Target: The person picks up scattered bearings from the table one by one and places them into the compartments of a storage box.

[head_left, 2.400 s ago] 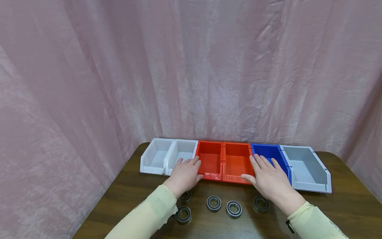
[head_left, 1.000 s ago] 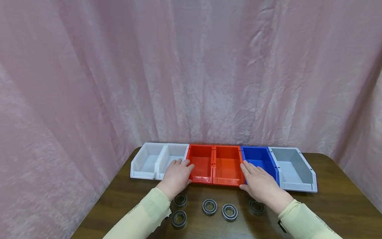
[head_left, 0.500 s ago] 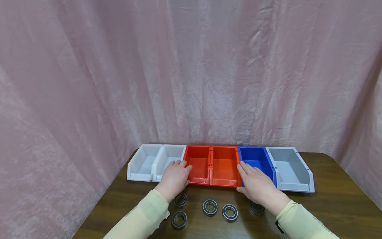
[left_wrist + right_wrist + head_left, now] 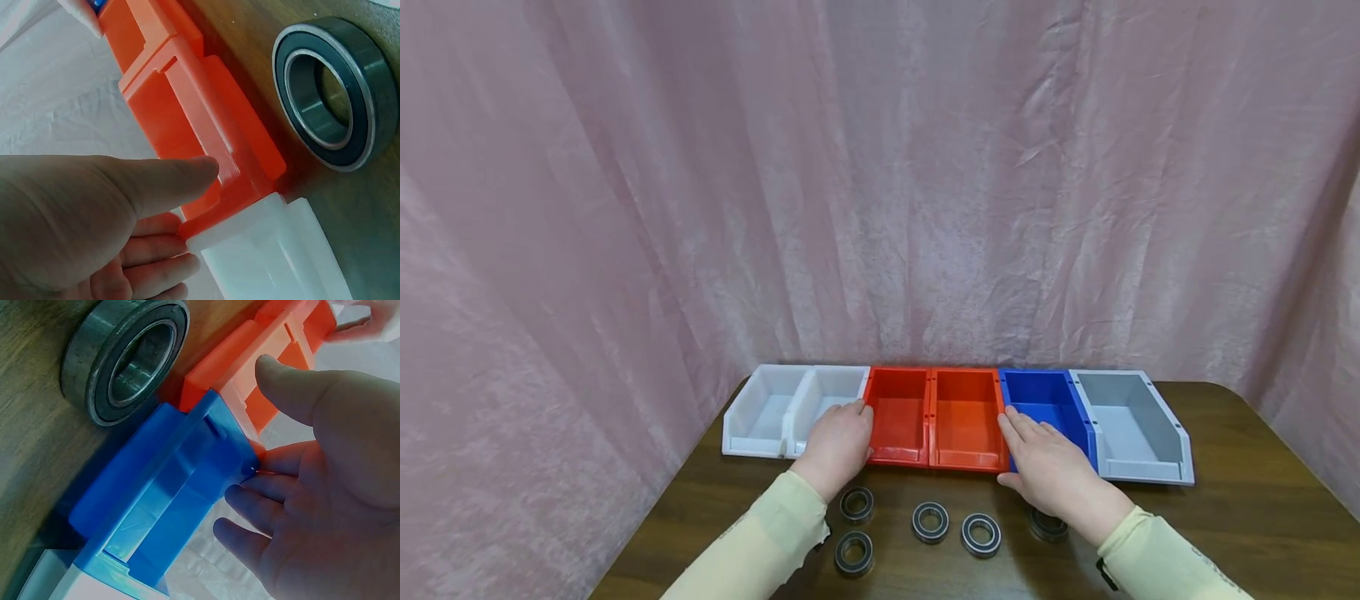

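Head view shows a dark brown wooden table (image 4: 1247,475), on which six plastic bins stand side by side. From left to right they are the outer white plastic bin (image 4: 767,417), the inner white plastic bin (image 4: 827,385), the left red plastic bin (image 4: 898,417), the right red plastic bin (image 4: 966,417), the blue plastic bin (image 4: 1037,389) and the light grey plastic bin (image 4: 1127,425).

The left hand (image 4: 835,446) is at the border between the inner white and the left red bin. Its fingers lie near together, loosely bent, and its thumb extends separately across the front of the red one; I cannot tell whether it touches there. The right hand (image 4: 1051,468) is where the right red bin meets the blue one, with fingers extended, a little spread in the right wrist view, and thumb held away.

Before the bins, on the table, lie five ring-shaped steel bearings with dark faces: the upper left bearing (image 4: 844,506) and the lower left bearing (image 4: 840,555) near the left forearm, the left middle bearing (image 4: 917,523), the right middle bearing (image 4: 967,536), and the far right bearing (image 4: 1038,527), partly hidden by the right wrist. Behind hangs a pink velvety curtain (image 4: 880,183).
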The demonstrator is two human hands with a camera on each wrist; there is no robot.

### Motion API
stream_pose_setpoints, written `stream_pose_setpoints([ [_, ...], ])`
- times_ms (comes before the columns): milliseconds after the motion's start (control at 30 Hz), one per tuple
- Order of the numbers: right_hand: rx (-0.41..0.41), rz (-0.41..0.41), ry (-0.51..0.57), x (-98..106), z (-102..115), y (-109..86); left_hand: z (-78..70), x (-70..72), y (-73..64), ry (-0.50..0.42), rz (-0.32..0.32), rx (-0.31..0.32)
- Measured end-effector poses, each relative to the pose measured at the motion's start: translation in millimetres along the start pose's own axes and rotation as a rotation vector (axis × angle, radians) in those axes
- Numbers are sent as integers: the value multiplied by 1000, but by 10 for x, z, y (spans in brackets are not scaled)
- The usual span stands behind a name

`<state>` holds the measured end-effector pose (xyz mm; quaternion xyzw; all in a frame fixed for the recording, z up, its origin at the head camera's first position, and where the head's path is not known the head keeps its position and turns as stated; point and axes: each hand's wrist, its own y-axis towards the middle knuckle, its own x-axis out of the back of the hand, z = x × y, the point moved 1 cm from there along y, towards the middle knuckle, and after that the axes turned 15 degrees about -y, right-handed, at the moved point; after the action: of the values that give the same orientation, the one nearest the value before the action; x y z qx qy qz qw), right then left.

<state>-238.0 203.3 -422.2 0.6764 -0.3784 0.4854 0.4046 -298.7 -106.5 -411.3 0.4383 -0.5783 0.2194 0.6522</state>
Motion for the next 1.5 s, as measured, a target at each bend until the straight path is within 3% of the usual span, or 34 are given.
stream_pose_setpoints([
  [367, -12, 3, 9, -21, -9, -58, 40, -50, 21, -7, -34, -28],
  [567, -8, -22, 2, -35, -8, -72, 79, -70, 25, -44, -20, 13],
  [800, -11, 16, 19, -29, -11, -83, 83, -76, 32, -38, 21, 26],
  [1067, -10, 36, 31, 2, -35, -79, 89, -76, 71, -36, 4, 39],
  [1267, -22, 0, 23, 9, -74, -120, 95, -90, 91, -37, 0, 28],
  [1500, -43, -119, -25, 31, -194, -289, 105, -86, 74, -3, -24, 10],
])
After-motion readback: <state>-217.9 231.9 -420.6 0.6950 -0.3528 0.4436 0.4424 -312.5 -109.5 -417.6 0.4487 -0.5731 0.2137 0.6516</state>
